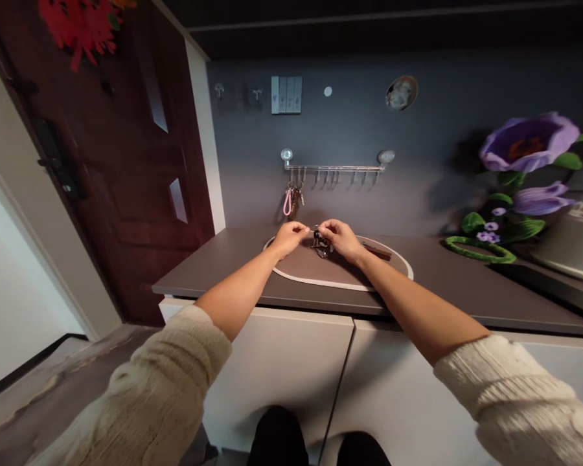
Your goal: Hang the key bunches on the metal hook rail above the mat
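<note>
My left hand (pixel 291 237) and my right hand (pixel 339 237) are close together over an oval mat with a pale rim (pixel 320 282). Between them hangs a bunch of keys (pixel 322 246) on a ring, dark and metallic, with small parts too fine to make out. The left fingers pinch the ring's left side; the right fingers are closed on its right side. A flat brown item (pixel 377 252) lies on the mat just right of my right hand, partly hidden by it.
On the wall behind is a hook rail (pixel 335 168) with a pink-looped key bunch (pixel 287 202) hanging at its left. Purple artificial flowers (pixel 529 145) and a pale rounded object (pixel 573 243) stand on the right of the counter (pixel 204 262). A dark red door (pixel 140 162) is at left.
</note>
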